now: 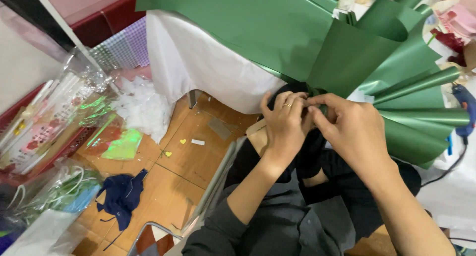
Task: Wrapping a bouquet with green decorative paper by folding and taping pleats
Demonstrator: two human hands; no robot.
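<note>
A bouquet wrap of folded dark green paper sheets fans out over the table edge toward the right. My left hand, with a ring on one finger, pinches the gathered base of the wrap. My right hand grips the same gathered neck from the right, and the fingertips of both hands meet there. What lies under the fingers at the neck is hidden.
A table with a white cloth stands ahead. A blue glue gun lies at the right. On the wooden floor lie a dark blue cloth, white scraps and iridescent film. A red basket of wrapped goods sits at the left.
</note>
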